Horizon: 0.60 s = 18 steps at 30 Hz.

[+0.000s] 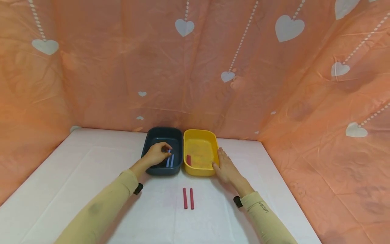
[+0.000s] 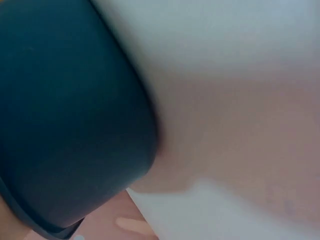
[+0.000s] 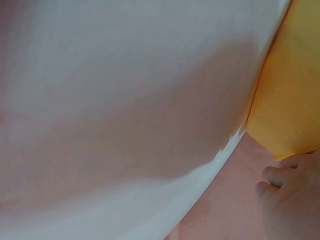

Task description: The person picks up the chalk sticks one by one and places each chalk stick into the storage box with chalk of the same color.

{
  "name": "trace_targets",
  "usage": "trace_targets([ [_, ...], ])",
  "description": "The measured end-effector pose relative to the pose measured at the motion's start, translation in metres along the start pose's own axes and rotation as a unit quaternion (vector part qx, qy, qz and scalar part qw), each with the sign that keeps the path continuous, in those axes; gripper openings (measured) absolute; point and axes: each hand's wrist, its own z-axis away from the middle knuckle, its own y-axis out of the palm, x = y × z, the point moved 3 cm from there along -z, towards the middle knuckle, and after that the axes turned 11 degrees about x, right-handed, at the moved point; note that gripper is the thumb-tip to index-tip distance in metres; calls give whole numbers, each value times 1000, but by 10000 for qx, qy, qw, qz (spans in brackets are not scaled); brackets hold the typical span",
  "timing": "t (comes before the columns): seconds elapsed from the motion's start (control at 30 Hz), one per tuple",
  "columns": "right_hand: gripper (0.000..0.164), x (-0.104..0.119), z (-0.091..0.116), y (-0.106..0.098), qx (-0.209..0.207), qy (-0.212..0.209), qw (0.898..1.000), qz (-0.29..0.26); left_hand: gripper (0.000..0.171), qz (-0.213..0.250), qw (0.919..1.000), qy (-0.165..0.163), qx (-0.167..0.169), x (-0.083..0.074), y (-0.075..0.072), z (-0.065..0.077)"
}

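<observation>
My left hand reaches over the rim of a dark blue tray, thumb and fingertips pinching the upper end of a slim blue stick. Beside it, a second blue stick lies in the same tray. My right hand rests along the right side of a yellow tray, its fingers extended against the wall and the thumb at the near corner. Two red sticks lie inside the yellow tray at its left. The wrist views show mostly tray walls and cloth.
Two more red sticks lie side by side on the white tablecloth, in front of the trays. The trays stand next to each other at the table's back edge. An orange curtain with white hearts hangs behind and at both sides.
</observation>
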Motion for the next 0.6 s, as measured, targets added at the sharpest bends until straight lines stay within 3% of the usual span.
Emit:
trace_targets([
  [0.27, 74, -1, 0, 0, -21, -36, 10000, 12, 22, 20, 9989, -269, 372, 5, 3, -9],
  [0.6, 74, -2, -2, 0, -28, -96, 9999, 19, 22, -555, 9970, -324, 434, 9, 6, -19],
])
